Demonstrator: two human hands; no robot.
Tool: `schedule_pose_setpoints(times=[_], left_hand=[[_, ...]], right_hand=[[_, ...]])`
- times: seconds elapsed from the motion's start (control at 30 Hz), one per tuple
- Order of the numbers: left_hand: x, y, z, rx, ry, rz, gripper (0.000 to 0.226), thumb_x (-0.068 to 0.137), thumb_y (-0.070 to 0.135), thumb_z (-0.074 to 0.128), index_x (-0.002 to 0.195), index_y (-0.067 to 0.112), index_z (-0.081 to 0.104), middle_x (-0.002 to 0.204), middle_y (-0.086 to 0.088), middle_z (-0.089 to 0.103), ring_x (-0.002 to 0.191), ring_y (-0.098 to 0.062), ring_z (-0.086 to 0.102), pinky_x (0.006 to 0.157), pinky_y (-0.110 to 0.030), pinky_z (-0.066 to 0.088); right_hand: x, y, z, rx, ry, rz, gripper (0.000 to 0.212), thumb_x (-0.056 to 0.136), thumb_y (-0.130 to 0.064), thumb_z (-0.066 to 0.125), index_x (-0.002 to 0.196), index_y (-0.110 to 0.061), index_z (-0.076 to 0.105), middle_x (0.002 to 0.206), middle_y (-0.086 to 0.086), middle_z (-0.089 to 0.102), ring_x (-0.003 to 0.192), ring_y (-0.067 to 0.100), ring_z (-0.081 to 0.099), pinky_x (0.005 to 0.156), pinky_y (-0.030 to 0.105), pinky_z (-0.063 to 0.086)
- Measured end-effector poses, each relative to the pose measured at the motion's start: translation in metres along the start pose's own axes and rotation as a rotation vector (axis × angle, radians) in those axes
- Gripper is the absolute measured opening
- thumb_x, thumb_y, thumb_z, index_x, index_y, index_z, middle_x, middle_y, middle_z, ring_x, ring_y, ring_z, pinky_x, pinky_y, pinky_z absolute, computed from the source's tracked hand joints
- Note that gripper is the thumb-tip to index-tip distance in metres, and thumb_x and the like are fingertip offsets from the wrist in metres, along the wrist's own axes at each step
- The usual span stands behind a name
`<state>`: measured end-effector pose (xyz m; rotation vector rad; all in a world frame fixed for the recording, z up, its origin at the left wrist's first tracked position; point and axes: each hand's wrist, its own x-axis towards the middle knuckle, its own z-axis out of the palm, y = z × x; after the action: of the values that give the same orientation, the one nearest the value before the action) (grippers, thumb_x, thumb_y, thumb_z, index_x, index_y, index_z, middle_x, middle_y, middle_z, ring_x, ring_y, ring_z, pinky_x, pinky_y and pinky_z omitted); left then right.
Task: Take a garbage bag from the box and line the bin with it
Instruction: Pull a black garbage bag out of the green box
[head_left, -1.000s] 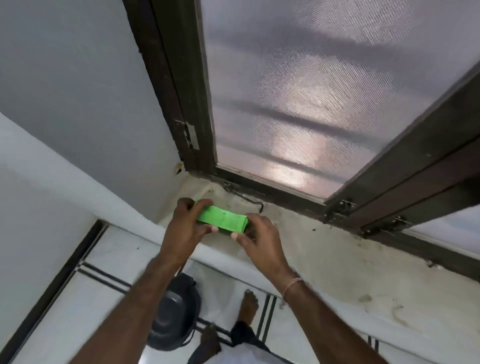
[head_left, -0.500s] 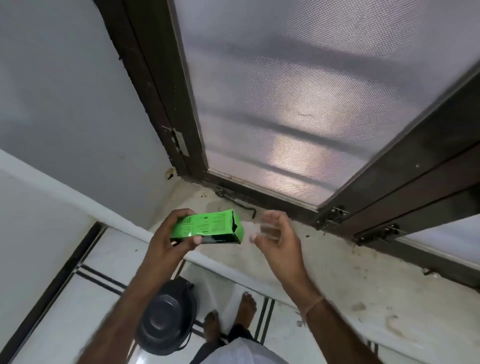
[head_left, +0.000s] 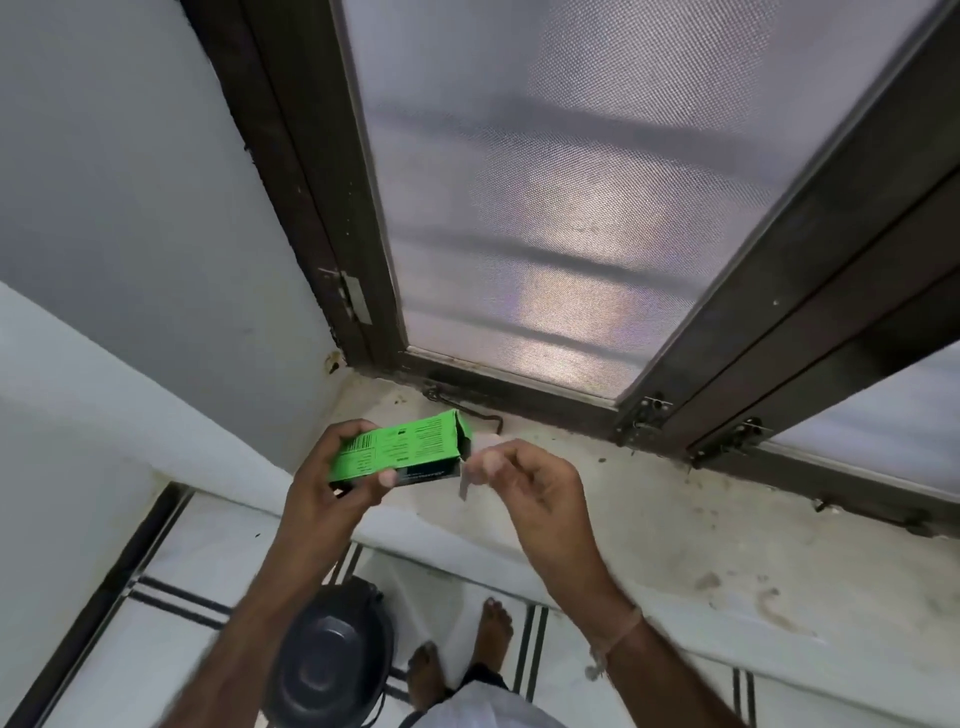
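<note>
My left hand (head_left: 326, 486) grips a small green box (head_left: 400, 451) of garbage bags, held level above the stone window sill (head_left: 675, 499). The box's right end flap is open. My right hand (head_left: 524, 480) is at that open end, fingers curled and blurred, pinching what looks like a pale flap or bag edge (head_left: 464, 486). The dark round bin (head_left: 332, 660) stands on the floor below, between my forearms, empty inside.
A dark wooden window frame (head_left: 332, 218) with mesh screen rises behind the sill, with a metal latch hook (head_left: 467, 408) lying on it. White floor tiles with dark stripes (head_left: 171, 597) surround the bin. My bare feet (head_left: 493, 629) stand to the bin's right.
My left hand lifted the box off the sill and turned it so its end faces right. My right hand let go, then returned to the now opened end flap.
</note>
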<state>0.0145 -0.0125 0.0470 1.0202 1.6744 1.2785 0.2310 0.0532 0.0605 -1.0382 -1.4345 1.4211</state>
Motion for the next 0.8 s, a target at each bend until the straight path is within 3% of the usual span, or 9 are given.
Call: schedule_pose_setpoints(times=[0.1, 0.17, 0.3, 0.4, 0.47, 0.57, 0.67, 0.73, 0.8], left_hand=[[-0.004, 0.003, -0.005, -0.004, -0.004, 0.009, 0.049, 0.077, 0.036, 0.076, 0.123, 0.03, 0.061, 0.111, 0.008, 0.068, 0.096, -0.022, 0.066, 0.075, -0.025, 0.059], [-0.005, 0.006, -0.007, -0.002, -0.001, 0.025, 0.046, 0.078, 0.031, 0.075, 0.122, 0.028, 0.062, 0.11, 0.007, 0.068, 0.096, -0.018, 0.066, 0.074, -0.024, 0.059], [-0.007, 0.009, -0.015, 0.023, -0.029, 0.044, 0.043, 0.08, 0.022, 0.081, 0.118, 0.031, 0.063, 0.103, 0.012, 0.069, 0.084, -0.015, 0.065, 0.07, -0.015, 0.055], [-0.006, 0.01, -0.022, 0.097, -0.05, 0.082, 0.047, 0.074, 0.033, 0.079, 0.118, 0.038, 0.063, 0.106, 0.01, 0.068, 0.089, -0.017, 0.066, 0.077, -0.022, 0.057], [-0.004, 0.015, -0.027, 0.142, -0.059, 0.131, 0.049, 0.07, 0.041, 0.081, 0.115, 0.045, 0.063, 0.111, 0.01, 0.067, 0.094, -0.009, 0.065, 0.079, -0.016, 0.054], [0.002, 0.027, -0.032, 0.223, -0.09, 0.214, 0.055, 0.064, 0.055, 0.077, 0.116, 0.046, 0.062, 0.119, 0.018, 0.063, 0.104, 0.001, 0.062, 0.082, -0.01, 0.05], [0.01, 0.037, -0.035, 0.26, -0.112, 0.252, 0.053, 0.067, 0.05, 0.081, 0.116, 0.049, 0.06, 0.12, 0.02, 0.062, 0.107, 0.002, 0.06, 0.082, -0.008, 0.05], [0.012, 0.038, -0.035, 0.254, -0.124, 0.262, 0.049, 0.068, 0.047, 0.082, 0.109, 0.059, 0.059, 0.119, 0.021, 0.062, 0.106, 0.003, 0.06, 0.08, -0.008, 0.05], [0.012, 0.035, -0.032, 0.239, -0.131, 0.257, 0.047, 0.067, 0.051, 0.08, 0.109, 0.058, 0.059, 0.119, 0.019, 0.063, 0.103, 0.003, 0.061, 0.08, -0.01, 0.052]], right_hand=[[-0.006, -0.002, 0.007, -0.003, -0.031, 0.018, 0.007, 0.092, -0.019, 0.078, 0.094, -0.013, 0.075, 0.091, 0.007, 0.078, 0.09, 0.031, 0.073, 0.088, 0.054, 0.059], [-0.012, -0.004, 0.013, 0.006, -0.011, 0.032, 0.011, 0.088, -0.011, 0.08, 0.096, -0.013, 0.073, 0.09, 0.007, 0.075, 0.087, 0.033, 0.07, 0.083, 0.051, 0.058], [-0.018, -0.002, 0.019, 0.023, 0.022, 0.043, 0.025, 0.085, -0.014, 0.081, 0.107, -0.022, 0.074, 0.087, 0.011, 0.073, 0.083, 0.032, 0.07, 0.079, 0.046, 0.057], [-0.022, 0.003, 0.02, 0.02, 0.036, 0.064, 0.041, 0.083, -0.009, 0.081, 0.119, -0.027, 0.075, 0.096, 0.007, 0.07, 0.089, 0.02, 0.07, 0.084, 0.038, 0.061], [-0.025, 0.004, 0.021, 0.075, 0.026, 0.112, 0.048, 0.085, 0.0, 0.078, 0.129, -0.02, 0.071, 0.102, 0.003, 0.07, 0.094, 0.015, 0.069, 0.087, 0.034, 0.062], [-0.029, 0.004, 0.023, 0.141, 0.036, 0.134, 0.032, 0.087, 0.006, 0.076, 0.113, -0.009, 0.067, 0.103, 0.003, 0.073, 0.097, 0.017, 0.071, 0.084, 0.03, 0.06], [-0.032, 0.006, 0.028, 0.169, 0.065, 0.098, 0.019, 0.088, 0.009, 0.072, 0.101, -0.004, 0.066, 0.099, 0.002, 0.074, 0.095, 0.016, 0.072, 0.083, 0.027, 0.057], [-0.034, 0.005, 0.033, 0.187, 0.118, 0.076, 0.027, 0.088, 0.011, 0.072, 0.106, -0.009, 0.073, 0.104, 0.005, 0.074, 0.095, 0.015, 0.073, 0.086, 0.027, 0.057], [-0.035, 0.003, 0.036, 0.186, 0.148, 0.05, 0.037, 0.089, 0.011, 0.07, 0.116, -0.014, 0.075, 0.112, 0.011, 0.07, 0.098, 0.015, 0.073, 0.088, 0.028, 0.058]])
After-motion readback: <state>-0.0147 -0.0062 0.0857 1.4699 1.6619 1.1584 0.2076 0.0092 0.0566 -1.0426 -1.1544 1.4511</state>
